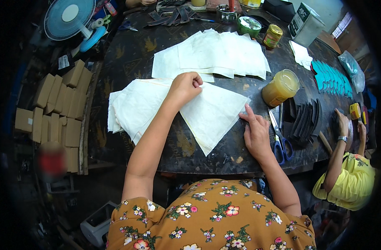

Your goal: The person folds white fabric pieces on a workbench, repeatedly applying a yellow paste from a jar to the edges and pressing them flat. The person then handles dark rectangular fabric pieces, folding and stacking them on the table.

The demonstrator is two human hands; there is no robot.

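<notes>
A white triangular cloth-like piece (213, 118) lies on the dark table in front of me. At its top edge my left hand (185, 89) is closed, its curled fingers pinching the piece. My right hand (257, 132) rests at the piece's right corner with the index finger stretched onto it and the thumb apart. More white pieces (136, 104) are piled under and beside my left forearm. Farther back, several overlapping white pieces (223, 52) are spread in a row. A jar of yellowish paste (280, 88) stands beyond my right hand, near blue-handled scissors (283, 143).
Black curved strips (305, 121) and teal cut pieces (332, 79) lie to the right. Jars (273, 36) and a metal can (306, 25) stand at the back. A fan (69, 16) and brown boxes (59, 102) are at left. A co-worker in yellow (350, 181) works at right.
</notes>
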